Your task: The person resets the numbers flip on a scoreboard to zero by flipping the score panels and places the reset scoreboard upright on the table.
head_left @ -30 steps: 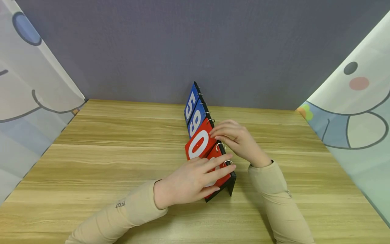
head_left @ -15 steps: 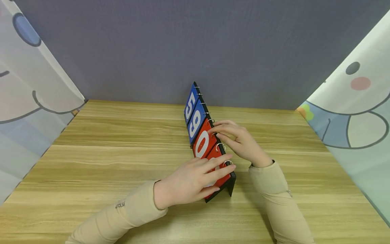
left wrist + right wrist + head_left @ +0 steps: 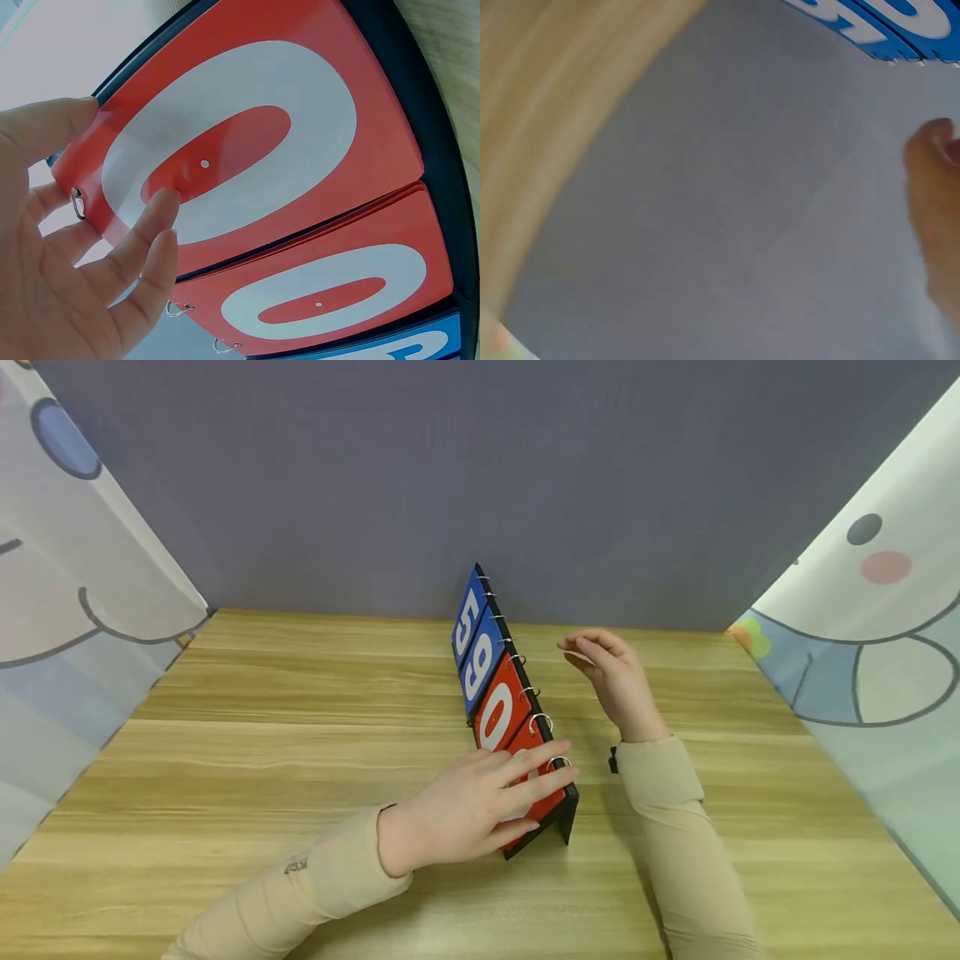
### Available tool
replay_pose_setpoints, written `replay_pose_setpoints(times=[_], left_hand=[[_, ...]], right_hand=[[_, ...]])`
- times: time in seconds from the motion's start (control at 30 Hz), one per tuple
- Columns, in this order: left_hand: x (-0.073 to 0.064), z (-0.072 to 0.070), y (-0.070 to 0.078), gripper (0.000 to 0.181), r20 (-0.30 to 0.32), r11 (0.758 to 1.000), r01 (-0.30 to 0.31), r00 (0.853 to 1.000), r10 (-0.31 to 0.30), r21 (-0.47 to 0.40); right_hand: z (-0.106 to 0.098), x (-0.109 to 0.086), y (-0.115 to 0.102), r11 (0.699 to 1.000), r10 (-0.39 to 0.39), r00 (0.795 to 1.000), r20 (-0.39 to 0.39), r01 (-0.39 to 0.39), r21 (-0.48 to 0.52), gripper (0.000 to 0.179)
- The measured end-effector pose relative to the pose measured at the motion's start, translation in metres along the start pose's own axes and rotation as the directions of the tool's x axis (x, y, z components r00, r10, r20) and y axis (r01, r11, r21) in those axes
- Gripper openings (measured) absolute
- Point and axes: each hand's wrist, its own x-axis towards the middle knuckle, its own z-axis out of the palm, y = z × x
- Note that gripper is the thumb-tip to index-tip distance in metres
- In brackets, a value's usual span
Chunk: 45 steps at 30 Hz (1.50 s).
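A flip scoreboard (image 3: 498,714) with blue and red number cards on rings stands tilted on its black base on the table. Its blue cards read 5 and 9, and the left wrist view shows 0 on both red cards. My left hand (image 3: 465,810) holds the scoreboard's near end, with two fingers reaching over the ringed top edge. In the left wrist view the thumb (image 3: 71,120) lies at the corner of the nearest red card (image 3: 322,150). To the scoreboard's right, my right hand (image 3: 611,681) hangs in the air with loosely bent fingers, holding nothing.
The wooden table (image 3: 262,727) runs back to a grey partition (image 3: 480,468). Printed cartoon panels stand at the left (image 3: 90,560) and the right (image 3: 877,610).
The raised red 0 card has come down flat on the scoreboard. My right hand has let go and moved right, away from the rings. My left hand stays in place.
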Motion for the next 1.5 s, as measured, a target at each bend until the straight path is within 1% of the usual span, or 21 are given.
replay_pose_setpoints(times=[0.03, 0.1, 0.17, 0.23, 0.27, 0.3, 0.37, 0.47, 0.53, 0.6, 0.63, 0.67, 0.77, 0.9, 1.0, 1.13, 1.2, 1.27, 1.37, 1.5], left_hand=[[0.0, 0.0, 0.0, 0.062, 0.001, 1.0, 0.001, 1.0, -0.001, -0.001], [0.0, 0.0, 0.0, 0.062, 0.002, 1.0, 0.0, 1.0, 0.0, -0.005], [0.0, 0.0, -0.001, 0.062, 0.003, 1.0, -0.003, 1.0, 0.003, -0.007], [0.001, 0.001, -0.001, 0.061, -0.002, 1.0, -0.01, 1.0, 0.01, -0.005], [0.001, 0.0, -0.002, 0.061, -0.003, 1.0, -0.01, 1.0, 0.01, -0.006], [0.001, 0.0, -0.002, 0.061, -0.002, 1.0, -0.01, 1.0, 0.01, -0.007], [0.001, 0.0, -0.003, 0.061, 0.001, 1.0, -0.006, 1.0, 0.006, -0.006], [0.0, -0.001, -0.003, 0.061, 0.01, 1.0, 0.005, 1.0, -0.005, -0.014], [0.0, -0.001, -0.003, 0.062, 0.014, 1.0, 0.011, 1.0, -0.011, -0.018], [0.0, 0.0, -0.003, 0.062, 0.011, 1.0, 0.013, 1.0, -0.013, -0.021], [-0.001, 0.0, -0.003, 0.062, 0.007, 1.0, 0.012, 1.0, -0.012, -0.022], [-0.001, 0.0, -0.003, 0.061, 0.003, 1.0, 0.009, 1.0, -0.009, -0.02], [0.0, 0.001, -0.003, 0.061, -0.003, 1.0, 0.004, 1.0, -0.004, -0.015], [0.0, 0.001, -0.004, 0.061, -0.001, 1.0, 0.0, 1.0, 0.0, -0.011], [0.001, 0.001, -0.004, 0.061, 0.0, 1.0, -0.001, 1.0, 0.001, -0.011], [0.001, 0.002, -0.003, 0.061, 0.0, 1.0, 0.0, 1.0, 0.0, -0.016], [0.001, 0.003, -0.003, 0.061, -0.004, 1.0, -0.001, 1.0, 0.001, -0.017], [0.0, 0.003, -0.003, 0.061, -0.011, 1.0, -0.008, 1.0, 0.008, -0.013], [0.0, 0.004, -0.004, 0.062, -0.024, 1.0, -0.022, 0.999, 0.022, -0.001], [0.0, 0.005, -0.003, 0.062, -0.031, 1.0, -0.031, 0.999, 0.031, 0.002]], right_hand=[[0.0, 0.004, 0.003, 0.998, 0.043, 0.999, -0.001, -0.043, 0.044, 0.025], [0.0, 0.012, 0.011, 0.989, 0.123, 0.992, 0.014, -0.124, 0.087, 0.029], [-0.001, 0.019, 0.017, 0.974, 0.197, 0.98, 0.04, -0.2, 0.104, 0.027], [-0.001, 0.024, 0.024, 0.961, 0.253, 0.965, 0.064, -0.258, 0.099, 0.02], [-0.001, 0.027, 0.027, 0.954, 0.278, 0.958, 0.077, -0.285, 0.094, 0.019], [-0.001, 0.029, 0.03, 0.945, 0.305, 0.948, 0.088, -0.313, 0.097, 0.021], [0.001, 0.032, 0.034, 0.922, 0.365, 0.923, 0.121, -0.376, 0.093, 0.035], [0.003, 0.033, 0.04, 0.886, 0.429, 0.877, 0.217, -0.455, 0.086, 0.052], [0.005, 0.033, 0.043, 0.869, 0.455, 0.846, 0.28, -0.49, 0.068, 0.057], [0.006, 0.033, 0.046, 0.858, 0.463, 0.825, 0.325, -0.509, 0.067, 0.057], [0.007, 0.033, 0.047, 0.856, 0.464, 0.819, 0.338, -0.512, 0.065, 0.057], [0.007, 0.033, 0.047, 0.854, 0.465, 0.814, 0.347, -0.516, 0.066, 0.057], [0.009, 0.033, 0.048, 0.853, 0.461, 0.811, 0.36, -0.517, 0.074, 0.056], [0.011, 0.034, 0.049, 0.855, 0.452, 0.817, 0.357, -0.512, 0.089, 0.056], [0.012, 0.035, 0.051, 0.847, 0.479, 0.82, 0.314, -0.526, 0.082, 0.053], [0.013, 0.039, 0.054, 0.819, 0.551, 0.806, 0.217, -0.572, 0.046, 0.037], [0.013, 0.041, 0.056, 0.807, 0.576, 0.797, 0.182, -0.589, 0.027, 0.028], [0.013, 0.043, 0.057, 0.804, 0.586, 0.794, 0.162, -0.595, 0.01, 0.024], [0.012, 0.045, 0.059, 0.803, 0.592, 0.792, 0.151, -0.596, -0.018, 0.023], [0.013, 0.047, 0.061, 0.801, 0.595, 0.787, 0.161, -0.597, -0.042, 0.031]])
